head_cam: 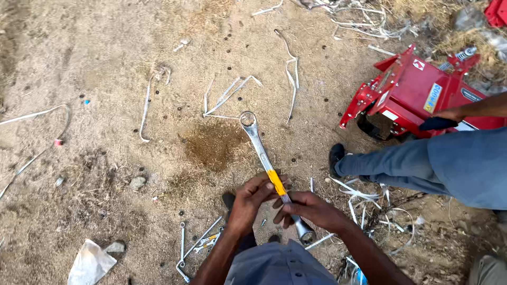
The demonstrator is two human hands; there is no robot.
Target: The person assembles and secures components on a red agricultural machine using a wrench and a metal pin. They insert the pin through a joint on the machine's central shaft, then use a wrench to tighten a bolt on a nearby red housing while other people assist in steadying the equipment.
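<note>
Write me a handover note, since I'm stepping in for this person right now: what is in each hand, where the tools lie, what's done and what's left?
Left hand: grip closed around the yellow-taped middle of the long ring spanner.
Right hand: grip closed on the spanner's lower shaft, by the socket end.
The spanner points away, its ring end above the dark stain on the dirt.
Smaller spanners lie on the ground by the left forearm.
The red machine stands to the right; another person has a hand on it.
Done: the spanner is picked up.
Left: it touches no bolt or machine yet.
</note>
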